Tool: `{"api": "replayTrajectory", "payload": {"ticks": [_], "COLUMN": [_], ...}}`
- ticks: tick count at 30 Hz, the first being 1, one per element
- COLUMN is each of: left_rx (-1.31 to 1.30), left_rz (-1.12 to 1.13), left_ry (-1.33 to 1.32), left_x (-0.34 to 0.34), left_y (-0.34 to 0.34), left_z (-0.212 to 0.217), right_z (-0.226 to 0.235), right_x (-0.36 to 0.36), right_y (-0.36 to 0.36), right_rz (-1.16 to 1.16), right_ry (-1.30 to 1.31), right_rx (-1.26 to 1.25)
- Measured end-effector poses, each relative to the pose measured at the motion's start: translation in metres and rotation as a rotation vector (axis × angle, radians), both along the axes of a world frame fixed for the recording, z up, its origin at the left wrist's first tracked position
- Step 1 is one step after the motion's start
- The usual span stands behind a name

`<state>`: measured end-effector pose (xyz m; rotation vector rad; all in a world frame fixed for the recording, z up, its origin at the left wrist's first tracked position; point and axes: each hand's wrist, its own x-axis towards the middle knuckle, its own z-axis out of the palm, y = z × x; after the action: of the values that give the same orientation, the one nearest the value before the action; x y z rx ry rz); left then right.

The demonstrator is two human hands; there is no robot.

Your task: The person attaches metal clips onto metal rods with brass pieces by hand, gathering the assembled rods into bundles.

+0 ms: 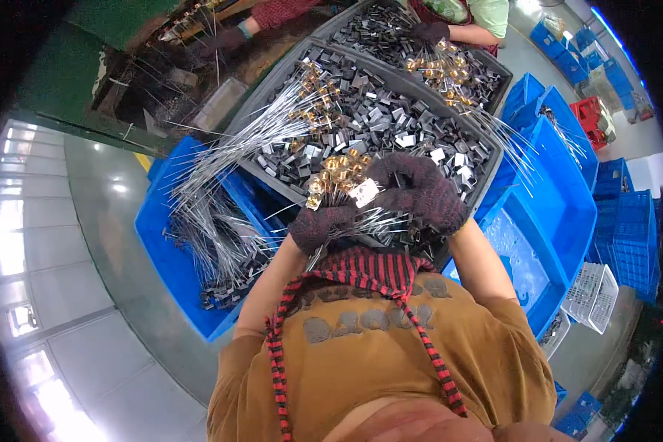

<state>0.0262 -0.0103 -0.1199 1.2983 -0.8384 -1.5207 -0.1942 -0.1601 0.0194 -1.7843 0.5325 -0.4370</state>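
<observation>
My left hand, in a dark knitted glove, is closed round a bundle of thin metal rods with brass-coloured ends. The brass ends point up and away from me; the silver shafts fan out below my hands. My right hand, gloved alike, has thumb and forefinger pinched at a small shiny metal clip beside the brass ends. Whether the clip sits on a rod I cannot tell. Just beyond both hands is a large grey tray heaped with dark and silver metal clips.
More rods lie across the tray's left side. A blue bin at left holds rods and clips; blue bins stand at right. Across the tray, one co-worker's gloved hand is near brass-ended rods; another's hand works at a bench.
</observation>
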Motion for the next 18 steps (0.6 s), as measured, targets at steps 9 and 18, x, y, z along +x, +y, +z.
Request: {"api": "replayTrajectory", "payload": {"ticks": [9,18], "left_rx": [0.037,0.033], "left_rz": [0.092,0.121], "left_ry": [0.305,0.272], "left_x": [-0.008,-0.013], "left_y": [-0.005,-0.004], "left_z": [0.009,0.031], "right_z": [0.004,-0.019], "right_x": [0.021,0.026], "right_y": [0.004,0.020], "right_rz": [0.067,-0.070], "right_ry": [-0.086,-0.132], "right_rx": [-0.283,-0.578]}}
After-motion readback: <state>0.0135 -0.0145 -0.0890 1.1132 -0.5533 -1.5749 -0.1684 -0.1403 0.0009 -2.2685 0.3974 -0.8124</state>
